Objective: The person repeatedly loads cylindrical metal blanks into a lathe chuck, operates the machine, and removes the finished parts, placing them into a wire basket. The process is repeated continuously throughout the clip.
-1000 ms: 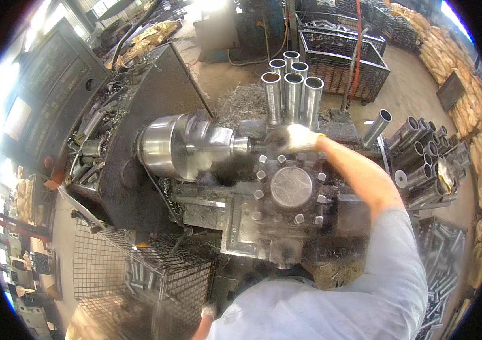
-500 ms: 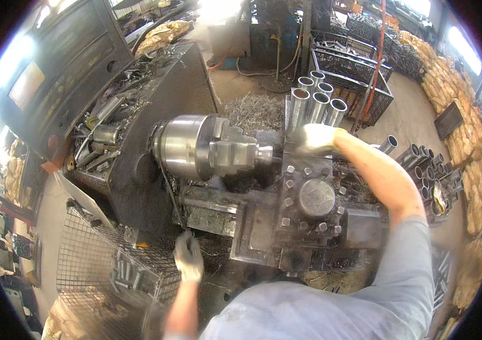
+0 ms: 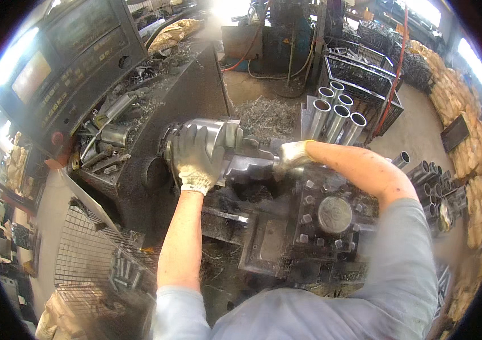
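My left hand [image 3: 198, 156], in a grey-palmed white knit glove, lies over the round steel lathe chuck [image 3: 214, 129] with its fingers stretched out and apart. To the right of the chuck's dark stepped jaws [image 3: 248, 169], my right hand [image 3: 293, 154], gloved the same way, has its fingers curled round the end of the metal workpiece at the jaws. The glove covers most of that piece. Just below the right forearm stands the square tool post [image 3: 331, 215], with a round cap and several square-headed bolts.
Upright steel tubes [image 3: 338, 120] stand behind the right hand, and more tubes [image 3: 427, 173] farther right. A control panel [image 3: 77, 62] rises at left. A wire basket [image 3: 82, 249] is at lower left. Metal shavings [image 3: 266, 119] lie behind the machine. A black crate [image 3: 360, 79] stands behind the tubes.
My left hand has come up from below the chuck and now lies on it. My right hand has moved left and down from beside the standing tubes to the jaws. The view has shifted slightly.
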